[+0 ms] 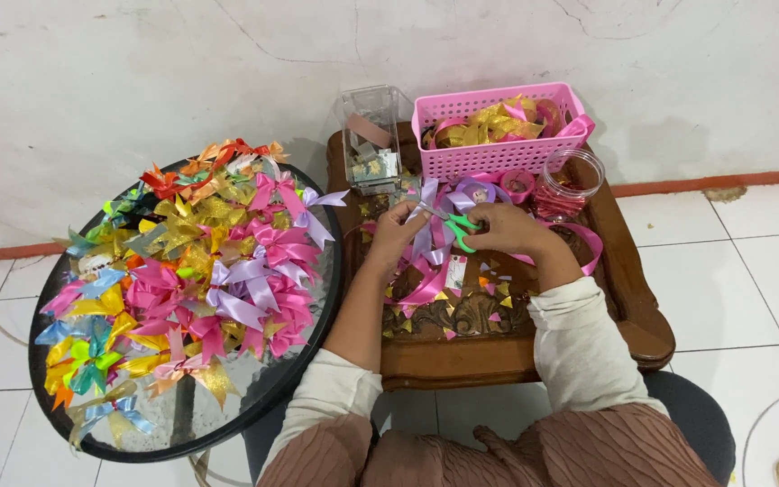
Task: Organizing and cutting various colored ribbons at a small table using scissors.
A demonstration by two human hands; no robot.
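My left hand [396,231] pinches a strip of lilac ribbon [425,236] over a small carved wooden table [516,347]. My right hand [508,227] grips green-handled scissors [458,225], whose blades point left at the ribbon between the two hands. Pink ribbon [426,284] trails down from under the hands onto the tabletop. Small gold and pink ribbon offcuts [496,293] lie scattered below my wrists.
A round black tray [254,410] on the left holds several finished ribbon bows [200,271] in many colours. Behind the hands stand a pink basket [498,158] of gold ribbon, a clear plastic box [371,140] and a clear jar [570,185]. White floor tiles surround the table.
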